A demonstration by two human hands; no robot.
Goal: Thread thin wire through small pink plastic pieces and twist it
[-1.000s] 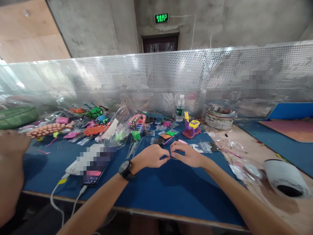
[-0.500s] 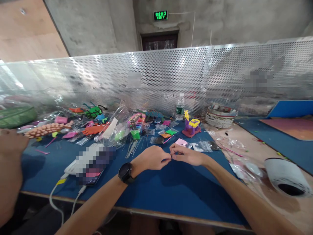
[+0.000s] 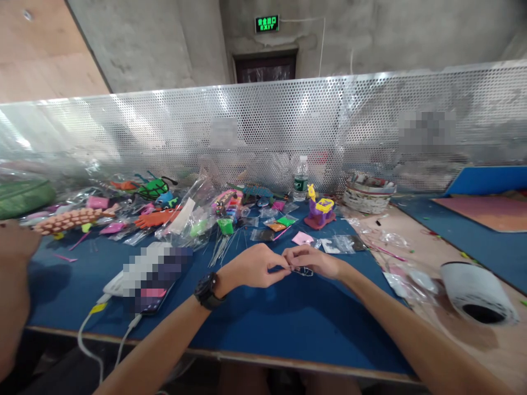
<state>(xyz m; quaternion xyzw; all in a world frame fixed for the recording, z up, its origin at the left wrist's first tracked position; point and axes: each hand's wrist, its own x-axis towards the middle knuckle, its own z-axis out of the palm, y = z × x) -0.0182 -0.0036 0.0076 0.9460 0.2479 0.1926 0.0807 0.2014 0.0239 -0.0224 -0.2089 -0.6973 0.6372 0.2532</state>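
Above the blue table top [image 3: 263,329], my left hand [image 3: 257,266], below a black wristwatch [image 3: 208,291], is closed with thumb and index finger pinched together. Its fingertips meet those of my right hand [image 3: 313,260], whose fingers are curled inward. Beneath the right hand shows a small whitish, see-through looped piece [image 3: 304,271]; whether it is wire or plastic I cannot tell. What sits between the fingertips is too small to make out. A pink packet [image 3: 302,238] and small clear bags [image 3: 341,244] lie just beyond my right hand.
Thin wires [image 3: 222,244], a phone [image 3: 154,296] with cables, and clay figures such as a purple and yellow one [image 3: 320,213] lie around. Behind stand a water bottle [image 3: 301,180] and a paper basket [image 3: 368,193]. A white cup [image 3: 477,291] lies right. Another person's hand [image 3: 16,241] is at left.
The whitish looped piece now shows under my right hand, where it was not visible before. My fingertips stay together, with the right fingers slightly more curled. The view has shifted slightly.
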